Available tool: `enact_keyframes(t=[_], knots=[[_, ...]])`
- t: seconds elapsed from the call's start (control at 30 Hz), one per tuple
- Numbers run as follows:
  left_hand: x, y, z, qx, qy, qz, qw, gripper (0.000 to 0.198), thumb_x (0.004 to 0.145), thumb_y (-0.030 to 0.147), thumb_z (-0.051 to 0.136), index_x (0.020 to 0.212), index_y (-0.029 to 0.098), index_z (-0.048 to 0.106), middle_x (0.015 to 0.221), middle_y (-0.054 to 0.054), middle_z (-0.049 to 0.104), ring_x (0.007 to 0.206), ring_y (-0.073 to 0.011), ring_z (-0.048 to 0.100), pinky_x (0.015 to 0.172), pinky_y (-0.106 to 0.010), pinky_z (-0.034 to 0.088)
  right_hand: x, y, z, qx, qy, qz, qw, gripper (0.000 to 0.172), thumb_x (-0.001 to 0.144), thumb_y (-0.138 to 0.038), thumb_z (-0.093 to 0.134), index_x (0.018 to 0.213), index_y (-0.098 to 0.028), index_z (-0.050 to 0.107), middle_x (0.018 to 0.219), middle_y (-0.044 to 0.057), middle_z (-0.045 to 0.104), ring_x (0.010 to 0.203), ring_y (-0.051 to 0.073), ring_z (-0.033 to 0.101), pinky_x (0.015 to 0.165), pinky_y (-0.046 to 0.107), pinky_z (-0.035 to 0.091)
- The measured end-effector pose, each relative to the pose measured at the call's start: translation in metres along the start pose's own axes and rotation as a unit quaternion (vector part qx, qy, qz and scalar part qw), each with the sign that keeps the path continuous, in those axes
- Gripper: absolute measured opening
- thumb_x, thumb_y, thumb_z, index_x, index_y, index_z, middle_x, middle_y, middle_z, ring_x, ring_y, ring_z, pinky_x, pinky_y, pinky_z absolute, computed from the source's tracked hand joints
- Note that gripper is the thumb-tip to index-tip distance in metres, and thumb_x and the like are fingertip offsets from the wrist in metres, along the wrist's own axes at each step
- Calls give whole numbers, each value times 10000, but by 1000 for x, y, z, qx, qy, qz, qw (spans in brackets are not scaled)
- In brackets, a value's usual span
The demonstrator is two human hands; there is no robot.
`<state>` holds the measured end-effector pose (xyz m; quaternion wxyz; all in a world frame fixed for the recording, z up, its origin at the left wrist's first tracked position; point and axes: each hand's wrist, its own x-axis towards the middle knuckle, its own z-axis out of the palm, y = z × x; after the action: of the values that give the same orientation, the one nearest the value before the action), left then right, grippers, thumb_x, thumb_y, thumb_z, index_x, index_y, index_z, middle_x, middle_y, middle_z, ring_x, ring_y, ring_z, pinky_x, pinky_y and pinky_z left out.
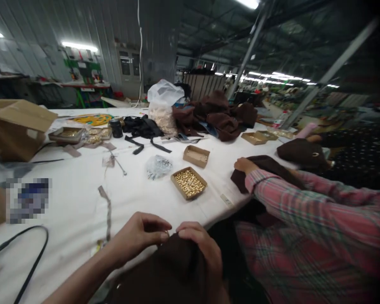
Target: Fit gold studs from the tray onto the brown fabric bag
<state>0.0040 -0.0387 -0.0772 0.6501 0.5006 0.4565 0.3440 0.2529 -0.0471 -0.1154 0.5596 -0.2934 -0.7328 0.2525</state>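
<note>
Dark brown fabric (pixel 164 270) hangs over the near table edge in front of me. My right hand (pixel 204 242) has its upper edge pinched between thumb and fingers. Just left of that edge, my left hand (pixel 145 231) pinches a small gold-coloured metal piece (pixel 167 232); its exact shape is too small to make out. Beyond both hands stands an open cardboard box (pixel 189 183) filled with many small gold-coloured metal pieces. Beside it lie a clear plastic bag (pixel 158 167) of silvery bits and a second shallow box (pixel 196 156) with a few pieces inside.
At my right a person in a plaid sleeve (pixel 281 190) handles brown fabric (pixel 266 162); another person works farther along. A brown fabric pile (pixel 218 116), white plastic bag (pixel 164 105) and black straps (pixel 142 126) lie at the back. A large carton (pixel 19 126) stands left, above a black cable (pixel 39 253).
</note>
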Motion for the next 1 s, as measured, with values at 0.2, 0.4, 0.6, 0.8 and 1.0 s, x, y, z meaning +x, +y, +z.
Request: enact_keyframes(t=[0.2,0.4,0.6,0.8,1.0], knots=[[-45,12,16,1,71,32,997,370,838,516,967,1018,197,916,926,-81,835,889,-258,742,822,-324,559,-19,-27,12,-94,5,11,995,238,1091,-213,597,1280,-281,725,1126,45,807,1024,209,819,860,312,664],[-62,32,19,122,105,94,982,211,948,430,808,1011,267,925,973,-46,848,937,-266,766,852,-336,574,-13,-51,38,-47,47,28,997,232,1150,-202,504,1184,-275,721,1138,43,768,1079,176,768,941,300,609],[-69,33,20,181,85,153,968,242,1024,217,698,1050,326,913,966,10,820,931,-201,755,833,-282,537,-7,-52,40,-49,58,27,997,225,1127,-218,515,1125,-262,736,1074,61,752,994,207,771,878,333,636],[-70,33,17,125,103,137,977,176,993,252,760,1013,337,912,964,27,824,921,-199,754,835,-278,530,-5,-55,37,-79,48,28,995,185,1115,-198,544,1128,-254,719,1086,71,751,1003,199,765,878,320,626],[-66,34,13,29,60,118,991,162,941,422,867,989,276,920,904,-25,790,879,-221,689,802,-307,492,-3,-62,36,-74,65,42,994,234,1087,-155,537,1133,-300,714,1120,51,763,1032,213,777,893,338,625]])
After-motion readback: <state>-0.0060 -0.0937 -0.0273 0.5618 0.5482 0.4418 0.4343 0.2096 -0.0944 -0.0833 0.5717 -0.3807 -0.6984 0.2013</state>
